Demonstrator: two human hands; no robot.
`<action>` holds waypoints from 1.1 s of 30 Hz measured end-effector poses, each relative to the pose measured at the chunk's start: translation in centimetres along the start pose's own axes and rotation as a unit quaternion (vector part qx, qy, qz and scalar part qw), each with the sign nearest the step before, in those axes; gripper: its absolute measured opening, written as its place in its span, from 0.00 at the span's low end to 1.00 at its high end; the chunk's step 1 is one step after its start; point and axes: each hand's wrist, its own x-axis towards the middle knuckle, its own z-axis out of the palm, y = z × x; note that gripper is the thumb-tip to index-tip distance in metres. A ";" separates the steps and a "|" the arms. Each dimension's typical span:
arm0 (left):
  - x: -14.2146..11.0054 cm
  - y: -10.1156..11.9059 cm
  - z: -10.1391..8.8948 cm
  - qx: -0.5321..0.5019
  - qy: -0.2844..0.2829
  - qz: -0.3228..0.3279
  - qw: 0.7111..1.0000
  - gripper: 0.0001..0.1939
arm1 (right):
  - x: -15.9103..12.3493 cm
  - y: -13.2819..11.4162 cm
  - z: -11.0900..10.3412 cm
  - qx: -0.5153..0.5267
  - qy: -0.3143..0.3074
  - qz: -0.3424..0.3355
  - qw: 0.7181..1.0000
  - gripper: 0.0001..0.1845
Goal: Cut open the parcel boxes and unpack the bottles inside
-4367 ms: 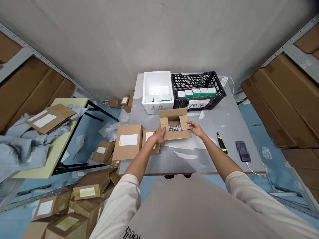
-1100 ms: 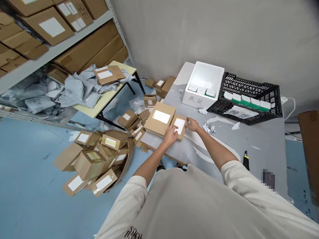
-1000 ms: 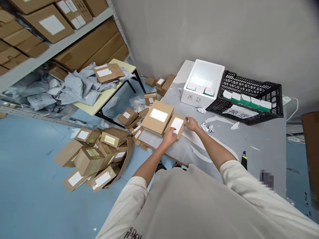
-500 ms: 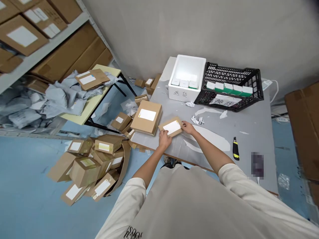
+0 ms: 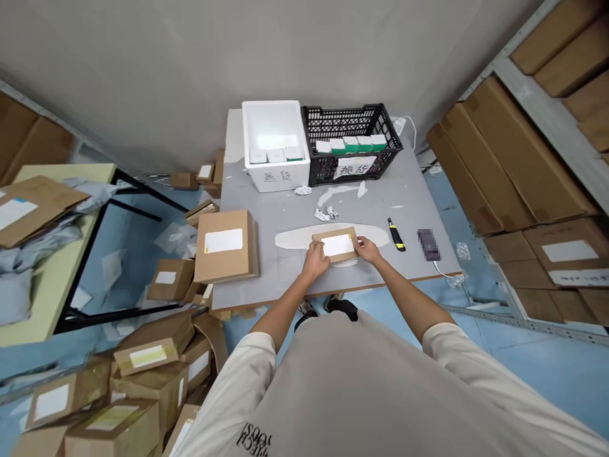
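Observation:
A small brown cardboard box (image 5: 335, 244) with a white label lies on the grey table (image 5: 285, 209), over a pale strip of backing paper. My left hand (image 5: 314, 261) grips its left end with curled fingers. My right hand (image 5: 367, 251) holds its right end. A larger labelled box (image 5: 224, 245) sits at the table's left edge. A yellow-and-black utility knife (image 5: 395, 234) lies just right of my right hand.
At the table's far end stand a white foam box (image 5: 275, 146) and a black crate (image 5: 352, 141) with small green-white packs. A phone (image 5: 428, 245) lies near the right edge. Many parcels (image 5: 147, 355) pile on the floor left. Shelves of cartons (image 5: 523, 158) stand right.
The open box I held 4.4 s ago is gone from the table. I picked the small labelled box from beside the large one and drew it to the table's middle; my view swung right.

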 end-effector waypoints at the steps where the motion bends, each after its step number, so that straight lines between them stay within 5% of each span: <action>1: 0.2 0.4 0.4 -0.003 -0.011 0.008 1.000 0.30 | -0.3 1.0 -0.3 0.008 0.004 0.011 1.000 0.28; 5: 1.9 1.1 1.5 -0.004 -0.017 0.005 1.000 0.29 | -0.1 3.6 -1.4 0.046 0.015 0.038 0.998 0.28; 10: 5.8 0.8 2.2 -0.046 0.065 -0.124 0.989 0.33 | 2.4 3.6 -2.6 0.155 0.035 0.047 0.986 0.28; 16: 7.7 2.5 3.5 -0.166 0.059 -0.244 0.953 0.39 | 5.2 3.1 -4.1 0.280 -0.051 0.046 0.958 0.34; 25: 8.0 6.9 5.5 -0.110 0.203 -0.231 0.945 0.29 | 7.9 4.1 -8.3 0.146 0.057 0.005 0.988 0.23; 33: 7.7 3.9 8.2 -0.010 0.143 -0.219 0.965 0.21 | 7.6 7.6 -7.3 0.075 0.011 -0.010 0.997 0.19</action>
